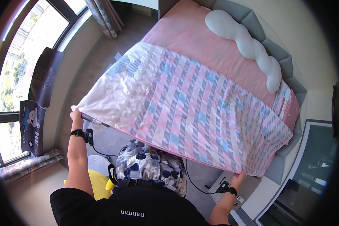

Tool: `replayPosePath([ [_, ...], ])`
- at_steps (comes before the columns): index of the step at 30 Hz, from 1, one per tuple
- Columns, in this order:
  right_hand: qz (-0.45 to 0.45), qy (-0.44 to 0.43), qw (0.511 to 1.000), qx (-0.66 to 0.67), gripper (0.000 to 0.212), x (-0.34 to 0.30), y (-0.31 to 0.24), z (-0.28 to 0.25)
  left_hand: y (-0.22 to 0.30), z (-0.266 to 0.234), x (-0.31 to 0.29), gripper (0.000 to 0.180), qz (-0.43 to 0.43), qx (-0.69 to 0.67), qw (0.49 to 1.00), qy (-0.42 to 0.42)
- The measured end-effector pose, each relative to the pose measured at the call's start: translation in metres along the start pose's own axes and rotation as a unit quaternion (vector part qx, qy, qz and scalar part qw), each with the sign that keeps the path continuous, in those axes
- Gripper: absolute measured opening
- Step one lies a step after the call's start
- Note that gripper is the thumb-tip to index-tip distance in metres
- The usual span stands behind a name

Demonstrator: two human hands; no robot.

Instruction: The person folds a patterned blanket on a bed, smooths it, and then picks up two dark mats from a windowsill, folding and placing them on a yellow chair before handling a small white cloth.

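Note:
A thin quilt [188, 105] with pink, grey and blue checked stripes stretches between my two hands and across part of the bed. Its white end band, with a blue striped patch, lies toward the left. My left hand [76, 114] is closed on the white corner, out past the bed's near left side. At the near right, my right hand [238, 177] grips the striped edge, where the cloth bunches into folds. The near edge hangs taut in front of my legs. Beyond the quilt shows the pink bed sheet [192, 34].
A long wavy white pillow [248, 43] rests along the grey padded headboard [286, 66]. Pink bedding [292, 113] is at the right corner. A yellow object [97, 184] stands by my left leg. Windows [26, 56] and curtains [105, 19] line the left; a bedside cabinet [248, 188] is near my right hand.

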State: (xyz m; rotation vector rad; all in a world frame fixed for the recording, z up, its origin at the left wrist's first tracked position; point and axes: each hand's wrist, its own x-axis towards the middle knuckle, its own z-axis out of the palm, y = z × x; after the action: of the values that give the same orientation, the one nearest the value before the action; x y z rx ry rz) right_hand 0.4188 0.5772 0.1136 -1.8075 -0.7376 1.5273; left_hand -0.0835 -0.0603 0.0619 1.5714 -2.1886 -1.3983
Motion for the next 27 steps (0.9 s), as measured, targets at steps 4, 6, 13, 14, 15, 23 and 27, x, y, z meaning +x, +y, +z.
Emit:
replayPosePath([
  [4,0.011,0.053,0.998,-0.042,0.029,0.01,-0.044,0.051,0.051,0.031,-0.023,0.022,-0.003,0.09,0.996,-0.005],
  [6,-0.036,0.032,0.997,-0.058,0.026,0.029,-0.068,0.067,0.063,0.057,-0.022,0.02,-0.009,0.09,0.994,-0.069],
  [13,0.036,0.028,0.998,-0.052,0.016,0.096,-0.078,0.191,0.118,0.169,-0.028,0.015,-0.071,0.001,0.991,-0.112],
  [14,0.036,0.049,0.995,-0.073,0.017,0.108,-0.078,0.209,0.123,0.186,-0.022,0.014,-0.072,-0.01,0.991,-0.116],
  [15,0.037,0.016,0.996,-0.082,0.016,0.121,-0.078,0.228,0.125,0.206,-0.015,0.014,-0.073,-0.021,0.99,-0.119],
  [23,0.084,0.079,0.979,-0.168,0.02,0.207,-0.07,0.349,0.13,0.347,0.018,0.004,-0.043,-0.038,0.981,-0.183],
  [27,0.052,0.093,0.979,-0.172,0.022,0.225,-0.075,0.376,0.099,0.393,0.061,0.01,0.119,0.1,0.932,-0.328],
])
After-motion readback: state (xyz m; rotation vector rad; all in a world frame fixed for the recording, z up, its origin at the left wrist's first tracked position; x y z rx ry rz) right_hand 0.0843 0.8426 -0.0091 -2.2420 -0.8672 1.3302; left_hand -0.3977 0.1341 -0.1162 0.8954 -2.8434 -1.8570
